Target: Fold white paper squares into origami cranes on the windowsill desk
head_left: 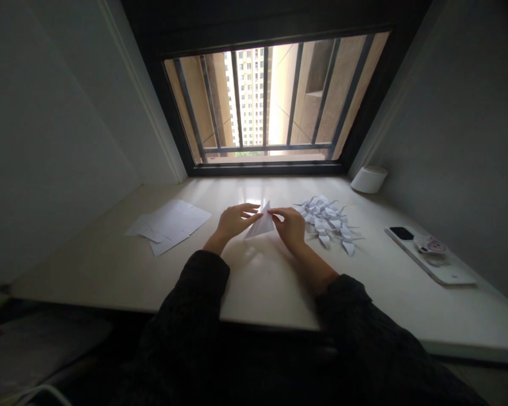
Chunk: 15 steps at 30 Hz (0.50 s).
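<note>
Between my two hands is a folded white paper triangle [262, 225], its point facing up and away from me over the tabletop. My left hand [236, 220] pinches its left side between thumb and fingers. From the right, my right hand [290, 224] grips the edge near the tip with thumb and forefinger. Just beyond my right hand lies a pile of folded white paper cranes [328, 219]. Off to the left of my left hand rest loose sheets of white paper [175, 221], partly overlapping.
A white phone [444, 268] with a round grip lies at the right of the white tabletop [262, 293]. A white cylindrical object [369, 179] stands in the back right corner. Behind the table is a dark-framed window [262, 169] with bars outside; walls rise on both sides.
</note>
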Each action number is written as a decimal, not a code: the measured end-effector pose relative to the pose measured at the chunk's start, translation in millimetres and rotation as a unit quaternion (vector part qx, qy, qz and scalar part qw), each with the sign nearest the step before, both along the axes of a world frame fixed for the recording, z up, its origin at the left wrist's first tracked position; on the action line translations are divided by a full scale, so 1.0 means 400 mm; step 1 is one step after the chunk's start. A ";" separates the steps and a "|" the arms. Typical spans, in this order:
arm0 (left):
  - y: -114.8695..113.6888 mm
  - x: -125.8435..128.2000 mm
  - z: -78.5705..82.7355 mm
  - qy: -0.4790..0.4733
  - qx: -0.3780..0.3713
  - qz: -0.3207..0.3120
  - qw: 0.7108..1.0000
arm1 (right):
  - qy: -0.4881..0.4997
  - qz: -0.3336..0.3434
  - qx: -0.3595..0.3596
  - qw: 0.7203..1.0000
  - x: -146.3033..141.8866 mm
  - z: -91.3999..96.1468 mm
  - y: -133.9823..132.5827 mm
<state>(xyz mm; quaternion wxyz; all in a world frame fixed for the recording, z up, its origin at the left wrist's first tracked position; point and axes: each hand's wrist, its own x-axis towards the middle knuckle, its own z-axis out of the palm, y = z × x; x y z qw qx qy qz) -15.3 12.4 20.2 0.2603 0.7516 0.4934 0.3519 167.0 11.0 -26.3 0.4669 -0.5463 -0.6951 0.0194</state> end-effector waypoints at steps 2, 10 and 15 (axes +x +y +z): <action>-0.005 0.003 0.002 0.007 -0.017 -0.011 1.000 | 0.000 -0.005 0.002 1.000 0.000 0.000 -0.001; -0.025 0.027 0.005 0.004 -0.004 -0.016 1.000 | -0.007 -0.016 0.006 1.000 0.000 0.001 0.001; 0.005 -0.001 0.010 -0.062 0.036 0.059 0.996 | 0.002 -0.016 0.009 1.000 0.006 -0.006 0.008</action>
